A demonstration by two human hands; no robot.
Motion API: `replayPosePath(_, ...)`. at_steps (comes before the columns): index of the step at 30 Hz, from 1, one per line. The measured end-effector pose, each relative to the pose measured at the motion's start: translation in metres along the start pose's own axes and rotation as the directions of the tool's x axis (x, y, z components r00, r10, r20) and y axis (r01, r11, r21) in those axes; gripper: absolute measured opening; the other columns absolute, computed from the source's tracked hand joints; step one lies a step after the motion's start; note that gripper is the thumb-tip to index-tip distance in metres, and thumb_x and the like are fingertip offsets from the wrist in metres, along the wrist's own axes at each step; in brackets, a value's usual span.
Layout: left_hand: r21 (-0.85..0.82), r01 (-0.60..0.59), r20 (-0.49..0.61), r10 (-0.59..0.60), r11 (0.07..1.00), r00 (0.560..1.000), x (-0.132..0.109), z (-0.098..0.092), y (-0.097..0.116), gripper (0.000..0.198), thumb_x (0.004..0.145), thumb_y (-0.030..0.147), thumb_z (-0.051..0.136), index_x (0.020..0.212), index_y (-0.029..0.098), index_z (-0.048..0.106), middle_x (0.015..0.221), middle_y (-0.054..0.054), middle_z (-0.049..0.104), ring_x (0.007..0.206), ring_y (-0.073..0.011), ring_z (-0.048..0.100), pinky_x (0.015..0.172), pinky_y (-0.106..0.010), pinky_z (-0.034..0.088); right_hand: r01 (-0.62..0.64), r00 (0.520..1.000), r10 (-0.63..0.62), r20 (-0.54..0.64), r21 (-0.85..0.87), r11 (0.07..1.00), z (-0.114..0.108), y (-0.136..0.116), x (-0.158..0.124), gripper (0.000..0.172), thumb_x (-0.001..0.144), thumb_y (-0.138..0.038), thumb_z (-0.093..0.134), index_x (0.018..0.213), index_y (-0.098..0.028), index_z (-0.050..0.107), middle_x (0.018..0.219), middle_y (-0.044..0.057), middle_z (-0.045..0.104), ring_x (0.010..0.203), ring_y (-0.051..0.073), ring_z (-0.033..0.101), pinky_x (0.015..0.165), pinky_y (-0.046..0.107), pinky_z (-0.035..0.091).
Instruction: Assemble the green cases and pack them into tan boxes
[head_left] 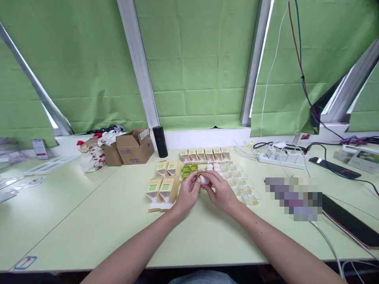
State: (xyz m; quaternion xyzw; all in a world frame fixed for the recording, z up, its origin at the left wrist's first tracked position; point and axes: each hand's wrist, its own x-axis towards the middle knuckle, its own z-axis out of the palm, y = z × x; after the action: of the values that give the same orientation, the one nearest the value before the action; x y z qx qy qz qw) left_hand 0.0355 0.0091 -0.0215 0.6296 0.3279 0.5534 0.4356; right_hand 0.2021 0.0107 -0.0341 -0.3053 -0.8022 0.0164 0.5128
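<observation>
My left hand (pixel 188 192) and my right hand (pixel 222 190) meet over the middle of the table, fingers closed on a small white rounded piece (pixel 204 180). A dark olive part shows at its left end, by my left fingertips; its exact kind is unclear. Just behind my left hand sit several green square cups (pixel 186 172), partly covered by it. Several white pieces (pixel 217 167) lie beyond my right hand. To the right are rows of clear plastic covers (pixel 243 182) with yellow spots. Open cardboard boxes (pixel 168 188) with green windows stand left of my hands.
A row of similar small boxes (pixel 204 156) stands at the back. Behind left are a brown carton (pixel 134 148), a black bottle (pixel 160 142) and a cloth bag (pixel 91 157). A power strip (pixel 282 159), cables and a black phone (pixel 334 167) lie on the right.
</observation>
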Motion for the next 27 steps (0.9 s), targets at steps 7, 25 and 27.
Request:
replayPosePath(7, -0.027, -0.011, 0.034, 0.012, 1.000, 0.999, -0.0012, 0.0015, -0.0040, 0.057, 0.090, 0.050, 0.081, 0.134, 0.018, 0.064, 0.134, -0.016, 0.073, 0.121, -0.0287, 0.073, 0.104, -0.042, 0.060, 0.015, 1.000, -0.015, -0.008, -0.017, 1.000, 0.0017, 0.0024, -0.0028, 0.056, 0.099, -0.009, 0.053, 0.152, -0.028, 0.052, 0.135, 0.015, 0.068, 0.124, 0.030, 0.069, 0.095, 0.049, 0.067)
replayPosePath(25, 0.029, 0.001, 0.030, -0.002, 1.000, 1.000, 0.0003, 0.0002, -0.0011, 0.052, 0.094, 0.050, 0.076, 0.132, 0.015, 0.067, 0.123, -0.015, 0.075, 0.112, -0.0262, 0.073, 0.100, -0.040, 0.061, 0.015, 0.999, -0.015, -0.047, -0.015, 1.000, 0.0061, 0.0036, -0.0043, 0.043, 0.099, -0.008, 0.057, 0.138, -0.024, 0.063, 0.132, 0.015, 0.069, 0.120, 0.029, 0.070, 0.094, 0.046, 0.068)
replayPosePath(27, 0.027, 0.002, 0.028, -0.003, 1.000, 1.000, 0.0004, 0.0000, -0.0014, 0.053, 0.094, 0.050, 0.076, 0.132, 0.015, 0.067, 0.123, -0.015, 0.075, 0.112, -0.0261, 0.072, 0.101, -0.040, 0.060, 0.016, 0.999, -0.016, -0.050, -0.013, 1.000, 0.0059, 0.0035, -0.0040, 0.042, 0.099, -0.009, 0.057, 0.138, -0.024, 0.063, 0.131, 0.015, 0.070, 0.120, 0.029, 0.070, 0.095, 0.046, 0.068)
